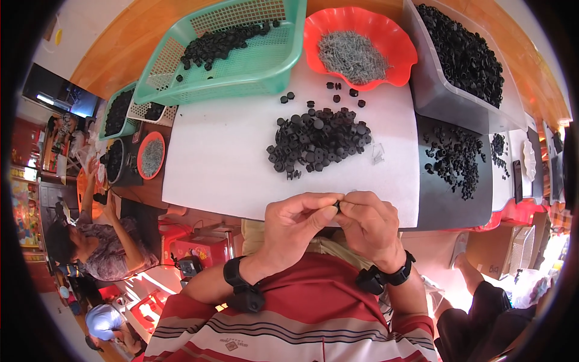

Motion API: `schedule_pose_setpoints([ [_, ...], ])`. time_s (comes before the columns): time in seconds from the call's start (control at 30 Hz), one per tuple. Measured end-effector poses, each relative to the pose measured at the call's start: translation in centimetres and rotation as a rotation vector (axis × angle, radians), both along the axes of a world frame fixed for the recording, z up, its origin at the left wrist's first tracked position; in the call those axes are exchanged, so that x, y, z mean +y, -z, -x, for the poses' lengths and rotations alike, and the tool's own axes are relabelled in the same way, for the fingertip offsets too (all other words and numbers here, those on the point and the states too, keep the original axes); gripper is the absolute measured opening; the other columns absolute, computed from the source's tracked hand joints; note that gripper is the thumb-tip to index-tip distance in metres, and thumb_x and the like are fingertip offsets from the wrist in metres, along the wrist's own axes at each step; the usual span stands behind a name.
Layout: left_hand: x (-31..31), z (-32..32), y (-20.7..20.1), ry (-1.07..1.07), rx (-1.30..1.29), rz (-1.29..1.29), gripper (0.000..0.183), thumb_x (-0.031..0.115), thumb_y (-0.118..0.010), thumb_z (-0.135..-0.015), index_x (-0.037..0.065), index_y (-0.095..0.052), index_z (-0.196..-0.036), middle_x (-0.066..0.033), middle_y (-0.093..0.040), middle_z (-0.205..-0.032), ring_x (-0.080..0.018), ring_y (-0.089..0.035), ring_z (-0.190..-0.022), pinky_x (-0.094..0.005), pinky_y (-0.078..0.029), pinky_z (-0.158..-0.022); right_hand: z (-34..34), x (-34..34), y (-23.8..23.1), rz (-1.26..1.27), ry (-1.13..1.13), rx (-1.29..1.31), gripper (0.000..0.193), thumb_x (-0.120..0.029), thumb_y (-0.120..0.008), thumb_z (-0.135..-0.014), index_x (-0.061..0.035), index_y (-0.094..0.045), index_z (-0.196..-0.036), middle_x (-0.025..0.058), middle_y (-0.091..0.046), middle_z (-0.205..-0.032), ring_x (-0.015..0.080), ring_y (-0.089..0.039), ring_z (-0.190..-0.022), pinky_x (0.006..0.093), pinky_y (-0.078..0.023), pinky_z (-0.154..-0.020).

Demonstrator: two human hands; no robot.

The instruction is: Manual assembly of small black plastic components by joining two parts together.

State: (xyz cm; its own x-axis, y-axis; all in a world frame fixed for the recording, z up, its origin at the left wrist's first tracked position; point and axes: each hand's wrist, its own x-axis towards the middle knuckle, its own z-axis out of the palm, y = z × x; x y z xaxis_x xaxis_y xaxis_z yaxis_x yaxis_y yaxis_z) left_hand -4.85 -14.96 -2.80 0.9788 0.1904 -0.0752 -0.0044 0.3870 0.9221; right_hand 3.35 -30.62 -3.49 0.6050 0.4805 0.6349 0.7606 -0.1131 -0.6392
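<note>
My left hand (292, 228) and my right hand (371, 228) meet at the near edge of the white work sheet (211, 157). Between their pinched fingertips is a small round black plastic part (336, 206), mostly covered by the fingers. Both hands are closed on it; whether a metal pin is held too cannot be made out. Just beyond the hands lies a heap of similar black plastic parts (319, 140), knob-shaped, some with a hole in the middle. A few thin metal pins (378, 153) rest at the heap's right side.
Behind the heap stand a green basket (241, 84) with black parts, a red scalloped bowl (403, 45) of metal pins, and a clear bin (446, 108) full of small black pieces. More black pieces (455, 160) lie on a dark mat at right. A co-worker (108, 247) sits at left.
</note>
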Motion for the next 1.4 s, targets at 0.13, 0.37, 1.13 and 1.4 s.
schedule_pose_setpoints([
  [0.13,0.4,0.9,-0.2,-0.014,-0.007,-0.101,0.020,0.002,-0.066,-0.099,-0.007,-0.069,-0.117,-0.0153,-0.071,-0.119,-0.0122,-0.067,-0.101,-0.0263,-0.057,-0.090,-0.5,-0.8,-1.2,0.075,-0.098,0.259,0.023,-0.002,-0.085,-0.075,-0.0059,-0.069,-0.092,0.0090,-0.068,-0.092,0.0237,-0.067,-0.063,0.0316,-0.055,-0.055],
  [0.37,2.4,1.3,-0.3,-0.151,-0.124,-0.186,0.016,-0.005,-0.071,-0.093,-0.005,-0.070,-0.109,-0.0196,-0.071,-0.118,-0.0169,-0.068,-0.101,-0.0298,-0.056,-0.091,-4.7,-3.0,-2.0,0.391,0.348,0.101,0.012,-0.006,-0.077,-0.085,-0.0037,-0.072,-0.095,0.0098,-0.067,-0.092,0.0293,-0.067,-0.068,0.0359,-0.053,-0.061],
  [1.13,5.3,1.3,-1.2,-0.141,-0.165,-0.262,0.016,-0.008,-0.072,-0.090,-0.006,-0.071,-0.106,-0.0209,-0.070,-0.117,-0.0204,-0.069,-0.104,-0.0313,-0.057,-0.091,-8.8,-2.6,-3.0,0.591,0.288,0.161,0.010,-0.008,-0.070,-0.085,-0.0066,-0.073,-0.095,0.0083,-0.066,-0.092,0.0319,-0.066,-0.075,0.0407,-0.051,-0.068],
  [1.4,9.8,-2.1,-4.6,-0.360,-0.305,-0.777,0.013,0.001,-0.078,-0.086,-0.001,-0.074,-0.097,-0.0150,-0.076,-0.103,-0.0230,-0.074,-0.092,-0.0317,-0.058,-0.083,-7.2,-3.5,-2.4,0.407,0.325,0.256,0.012,-0.002,-0.071,-0.081,-0.0004,-0.070,-0.093,0.0109,-0.069,-0.097,0.0216,-0.064,-0.064,0.0325,-0.051,-0.064],
])
